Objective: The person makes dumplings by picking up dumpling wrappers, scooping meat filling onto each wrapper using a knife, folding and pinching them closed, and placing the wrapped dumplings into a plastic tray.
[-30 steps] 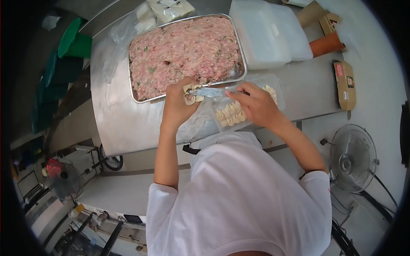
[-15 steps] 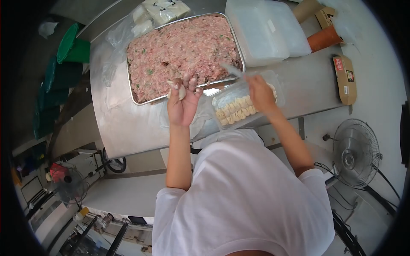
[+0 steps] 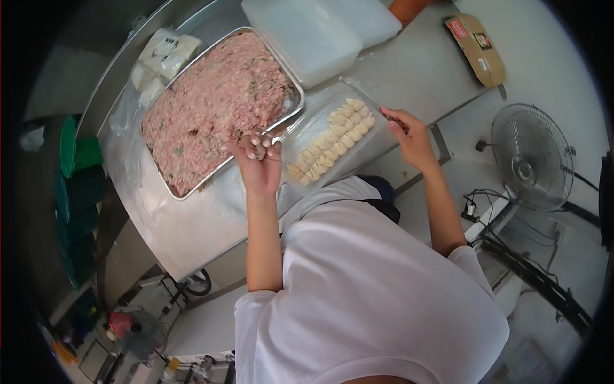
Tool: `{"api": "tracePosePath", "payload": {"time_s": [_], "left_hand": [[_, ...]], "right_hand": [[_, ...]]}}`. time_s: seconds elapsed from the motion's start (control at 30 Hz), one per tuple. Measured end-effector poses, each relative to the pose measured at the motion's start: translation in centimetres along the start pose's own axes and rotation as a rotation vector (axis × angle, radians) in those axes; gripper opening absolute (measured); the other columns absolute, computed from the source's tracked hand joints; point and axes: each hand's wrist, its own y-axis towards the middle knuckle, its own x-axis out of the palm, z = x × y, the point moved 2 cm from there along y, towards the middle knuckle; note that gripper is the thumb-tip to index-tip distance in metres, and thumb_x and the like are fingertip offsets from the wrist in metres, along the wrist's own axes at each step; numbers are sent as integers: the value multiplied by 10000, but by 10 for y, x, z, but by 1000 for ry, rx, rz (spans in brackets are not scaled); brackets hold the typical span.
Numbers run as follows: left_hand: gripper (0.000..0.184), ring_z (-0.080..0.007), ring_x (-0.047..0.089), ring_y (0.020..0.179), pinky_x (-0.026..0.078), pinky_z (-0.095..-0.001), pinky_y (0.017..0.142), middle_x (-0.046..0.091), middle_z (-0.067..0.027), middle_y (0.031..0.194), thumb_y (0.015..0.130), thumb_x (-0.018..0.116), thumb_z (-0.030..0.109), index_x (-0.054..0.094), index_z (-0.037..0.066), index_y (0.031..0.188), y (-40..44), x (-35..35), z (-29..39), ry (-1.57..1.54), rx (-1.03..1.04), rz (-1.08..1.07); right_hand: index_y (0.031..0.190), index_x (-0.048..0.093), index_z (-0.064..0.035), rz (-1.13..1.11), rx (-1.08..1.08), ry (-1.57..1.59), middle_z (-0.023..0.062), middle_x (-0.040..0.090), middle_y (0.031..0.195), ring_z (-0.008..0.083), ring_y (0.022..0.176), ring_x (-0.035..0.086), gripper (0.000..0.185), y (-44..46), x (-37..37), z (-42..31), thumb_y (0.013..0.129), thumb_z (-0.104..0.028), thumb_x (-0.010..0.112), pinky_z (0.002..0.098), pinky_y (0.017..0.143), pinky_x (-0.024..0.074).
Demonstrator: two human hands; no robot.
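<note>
Smeared with pale residue, my left hand [image 3: 259, 166] is raised palm up beside the lower edge of a metal tray [image 3: 167, 185] of minced meat [image 3: 214, 105]. Its fingers curl inward, and what they hold, if anything, I cannot make out. My right hand [image 3: 412, 137] pinches the right end of a clear plastic container [image 3: 358, 153]; a small dark spot shows at its fingertips. Inside the container, folded dumplings [image 3: 332, 141] lie in rows along its length.
White lidded plastic boxes [image 3: 313, 38] stand behind the container on the metal table [image 3: 198, 237]. A wrapped white packet [image 3: 169, 54] lies beyond the tray. A cardboard piece [image 3: 476, 51] lies at the right, near a standing fan [image 3: 531, 157]. Green bins [image 3: 80, 147] stand left.
My view has turned. My right hand has moved to the container's right end, and the blade-like tool it held no longer shows. The pale dough in my left hand is no longer visible; its fingers have curled.
</note>
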Motion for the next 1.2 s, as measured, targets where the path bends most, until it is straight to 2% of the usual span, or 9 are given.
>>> {"api": "tracePosePath", "payload": {"time_s": [0.2,0.27,0.3,0.33,0.4,0.47,0.7,0.87,1.2], "left_hand": [[484,-145,511,775,414,-262,610,520,-5,770,961,511,521,489,101,721,5,-5,-58,302,-191,-91],[210,-144,532,790,446,-259,621,550,-43,881,1012,532,230,593,34,970,7,-10,-70,697,-330,86],[210,-144,532,790,446,-259,621,550,-43,881,1012,532,230,593,34,970,10,-14,-74,706,-337,85],[172,-140,546,793,462,-255,632,552,-65,949,976,506,107,557,14,1112,13,-21,-79,672,-406,101],[316,-136,559,796,477,-251,642,555,-87,1018,941,481,-16,521,-5,1254,15,-31,-85,645,-477,118],[461,-145,588,781,498,-260,654,538,-122,1113,878,479,-93,460,-15,1333,16,-39,-88,1050,-407,83],[456,-167,615,765,518,-304,652,608,-106,938,804,668,-35,522,9,1234,31,-38,-98,1575,-127,-58],[305,-172,586,667,504,-319,638,623,-91,761,786,748,46,615,3,1057,47,-46,-113,1871,91,-166],[394,-240,620,788,511,-334,723,609,-113,881,759,755,42,628,36,1132,56,-41,-102,1956,10,-461]], "right_hand": [[1266,614,-7,145,85,157,39,670,1156,69,902,560,312,-27,-30,37,964,-59,556,217,828,446],[1266,620,-13,171,120,190,26,663,1110,69,901,552,317,-34,-32,43,956,-64,576,220,834,443],[1265,626,-19,186,147,214,12,655,1065,69,900,543,323,-37,-33,46,948,-70,597,223,839,440],[1265,626,-19,192,152,223,12,655,1065,69,900,543,323,-39,-33,50,948,-70,597,223,839,440],[1271,622,-18,198,181,235,18,652,1069,74,912,547,329,-42,-32,60,946,-62,594,227,860,440],[1271,619,-19,200,180,242,13,659,1085,66,897,547,327,-44,-30,71,950,-65,579,216,837,442],[1268,620,-26,199,171,290,7,666,1082,63,877,560,319,-40,-29,74,956,-76,580,214,815,453],[1260,626,-26,204,171,298,6,667,1076,63,861,557,311,-36,-29,80,956,-75,584,216,809,455],[1247,633,-26,202,185,306,-16,660,1004,56,825,529,308,-30,-23,90,945,-76,595,211,770,444]]}}
